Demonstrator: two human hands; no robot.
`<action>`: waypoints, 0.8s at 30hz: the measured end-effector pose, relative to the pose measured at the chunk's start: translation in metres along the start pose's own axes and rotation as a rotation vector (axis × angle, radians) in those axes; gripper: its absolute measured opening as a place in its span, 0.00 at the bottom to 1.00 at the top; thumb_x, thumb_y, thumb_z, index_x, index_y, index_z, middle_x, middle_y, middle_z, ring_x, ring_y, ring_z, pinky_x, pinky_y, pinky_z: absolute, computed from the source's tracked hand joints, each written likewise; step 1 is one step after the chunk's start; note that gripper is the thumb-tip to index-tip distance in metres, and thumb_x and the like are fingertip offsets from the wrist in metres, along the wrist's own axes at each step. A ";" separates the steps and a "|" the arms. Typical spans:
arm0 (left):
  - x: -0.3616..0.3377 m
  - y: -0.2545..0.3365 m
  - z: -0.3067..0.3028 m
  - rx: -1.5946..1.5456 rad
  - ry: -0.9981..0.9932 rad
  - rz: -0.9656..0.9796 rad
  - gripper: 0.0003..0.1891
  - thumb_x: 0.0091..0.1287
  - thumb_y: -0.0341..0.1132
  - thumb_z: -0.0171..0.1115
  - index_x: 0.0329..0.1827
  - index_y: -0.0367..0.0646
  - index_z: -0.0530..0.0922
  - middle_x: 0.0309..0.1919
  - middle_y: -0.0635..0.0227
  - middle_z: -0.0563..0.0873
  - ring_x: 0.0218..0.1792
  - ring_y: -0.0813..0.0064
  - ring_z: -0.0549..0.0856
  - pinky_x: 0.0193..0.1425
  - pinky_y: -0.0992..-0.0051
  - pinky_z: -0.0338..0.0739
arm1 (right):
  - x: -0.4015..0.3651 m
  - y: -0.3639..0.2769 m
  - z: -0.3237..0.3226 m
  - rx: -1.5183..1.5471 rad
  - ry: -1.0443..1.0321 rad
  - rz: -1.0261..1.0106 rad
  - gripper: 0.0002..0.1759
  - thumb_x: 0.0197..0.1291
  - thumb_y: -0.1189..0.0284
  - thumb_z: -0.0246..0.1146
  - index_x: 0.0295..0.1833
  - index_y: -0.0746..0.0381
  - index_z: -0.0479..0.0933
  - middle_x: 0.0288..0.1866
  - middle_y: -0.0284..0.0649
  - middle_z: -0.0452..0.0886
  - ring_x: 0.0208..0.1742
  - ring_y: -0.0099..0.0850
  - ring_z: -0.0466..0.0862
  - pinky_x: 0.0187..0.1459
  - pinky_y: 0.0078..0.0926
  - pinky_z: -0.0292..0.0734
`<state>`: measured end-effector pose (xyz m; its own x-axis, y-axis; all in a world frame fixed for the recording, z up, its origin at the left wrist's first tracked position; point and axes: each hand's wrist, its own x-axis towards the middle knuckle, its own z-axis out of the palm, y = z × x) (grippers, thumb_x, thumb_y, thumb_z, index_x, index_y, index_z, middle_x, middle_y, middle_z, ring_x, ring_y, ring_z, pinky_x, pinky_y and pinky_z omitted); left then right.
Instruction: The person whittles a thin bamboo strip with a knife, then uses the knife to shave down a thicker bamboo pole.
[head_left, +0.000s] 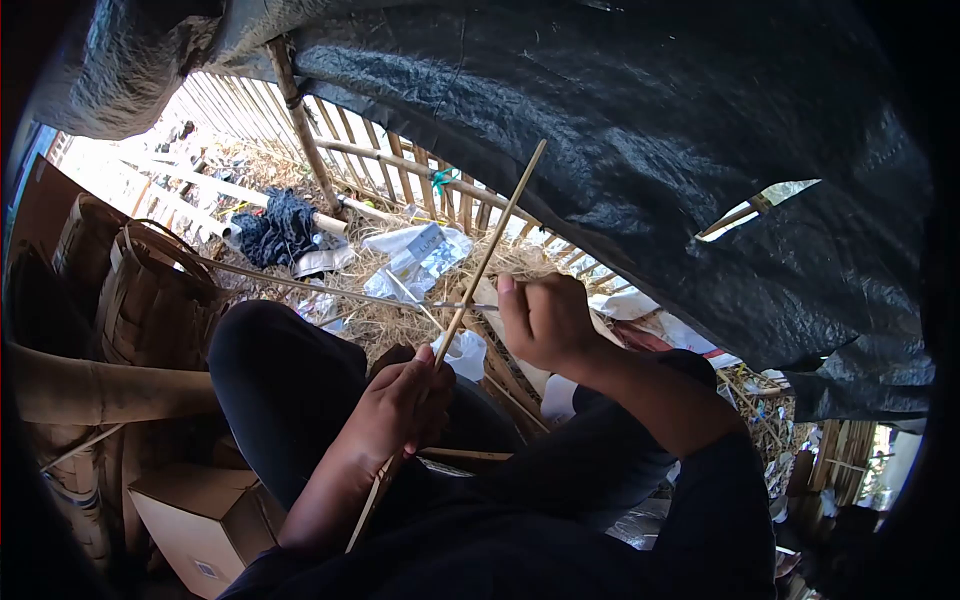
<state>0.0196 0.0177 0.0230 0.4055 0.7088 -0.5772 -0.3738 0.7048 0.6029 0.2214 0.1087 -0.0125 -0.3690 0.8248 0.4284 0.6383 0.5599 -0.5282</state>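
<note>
My left hand (398, 408) is closed around a long, thin bamboo strip (506, 220), which slants up and away to the right. The strip's lower end passes under my wrist toward my lap. In my right hand (552, 318), closed in a fist with the thumb on top, is a knife (482, 307). Its narrow blade points left and crosses the strip a little above my left hand. The knife's handle is hidden inside my fist.
Straw and plastic bags (425, 250) litter the ground beyond my knees. On the left stand woven baskets (150, 290), a thick bamboo pole (110, 390) and a cardboard box (195, 520). A dark tarp (640, 130) hangs low at the upper right before a bamboo slat fence (395, 165).
</note>
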 end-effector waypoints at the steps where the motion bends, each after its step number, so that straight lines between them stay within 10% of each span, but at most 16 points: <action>1: 0.000 0.000 -0.001 -0.025 0.004 -0.022 0.22 0.78 0.55 0.42 0.31 0.49 0.66 0.14 0.80 0.61 0.10 0.85 0.58 0.14 0.82 0.52 | -0.003 -0.004 0.003 -0.076 -0.014 -0.046 0.25 0.64 0.70 0.55 0.11 0.59 0.70 0.08 0.46 0.69 0.11 0.45 0.75 0.19 0.41 0.71; 24: 0.001 -0.013 -0.023 0.045 0.052 -0.007 0.23 0.79 0.55 0.41 0.29 0.50 0.65 0.15 0.81 0.62 0.12 0.87 0.60 0.15 0.83 0.55 | 0.015 0.004 0.040 -0.257 0.042 -0.251 0.24 0.61 0.67 0.57 0.10 0.59 0.73 0.07 0.43 0.72 0.09 0.41 0.76 0.15 0.37 0.73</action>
<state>0.0058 0.0097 0.0025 0.3637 0.7049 -0.6090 -0.3330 0.7089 0.6217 0.1915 0.1263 -0.0373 -0.5109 0.6573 0.5540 0.6822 0.7022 -0.2039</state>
